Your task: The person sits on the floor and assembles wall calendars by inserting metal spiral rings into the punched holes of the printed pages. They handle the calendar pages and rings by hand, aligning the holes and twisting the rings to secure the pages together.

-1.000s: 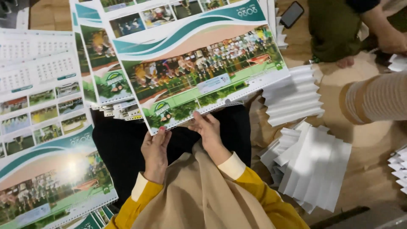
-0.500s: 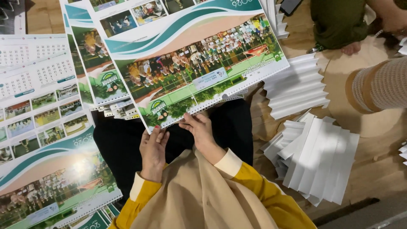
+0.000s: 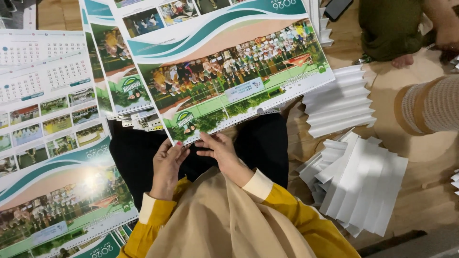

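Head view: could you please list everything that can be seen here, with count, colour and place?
calendar sheet: one, green, teal and white with a group photo, centre, its punched lower edge at both hands
calendar stacks: several, same colours, left
fanned paper piles: two, white, right on the brown floor
dark phone: one, top edge
other people: a striped sleeve at right, a bare foot top right
left hand: under the sheet's corner
right hand: fingers on the sheet's edge
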